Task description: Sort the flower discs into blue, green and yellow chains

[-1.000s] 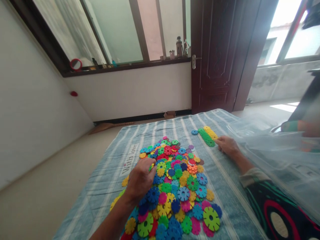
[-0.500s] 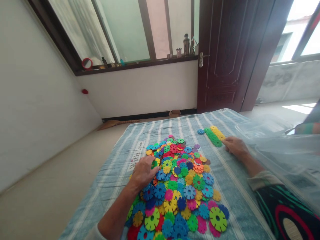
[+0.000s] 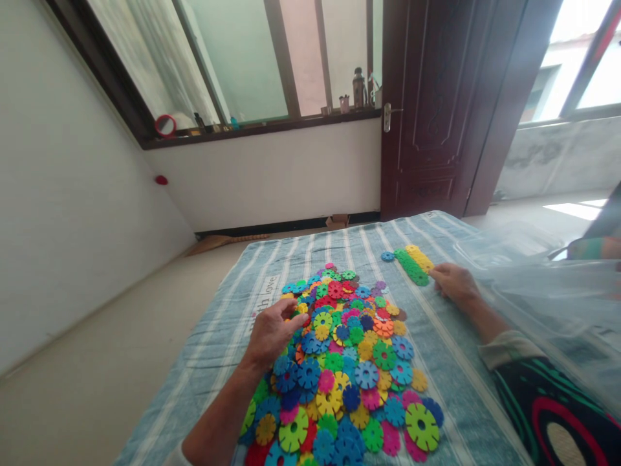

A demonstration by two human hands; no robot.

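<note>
A heap of colourful plastic snowflake discs (image 3: pixel 349 362) lies on a blue striped blanket (image 3: pixel 213 349). My left hand (image 3: pixel 272 331) rests on the heap's left edge, fingers curled in a pinch on a small disc that I cannot name by colour. My right hand (image 3: pixel 453 282) lies on the blanket at the near end of a row of green and yellow discs (image 3: pixel 413 263), fingers closed against it. A single blue disc (image 3: pixel 387 256) sits just left of that row.
A clear plastic bin (image 3: pixel 533 285) stands at the right beside my right arm. Beyond the blanket are a bare floor (image 3: pixel 97 362), a white wall, a dark wooden door (image 3: pixel 431 110) and a window sill with bottles (image 3: pixel 358 87).
My left hand has drawn back from on top of the heap to its left edge and its fingers have closed into a pinch. My right hand stays by the row.
</note>
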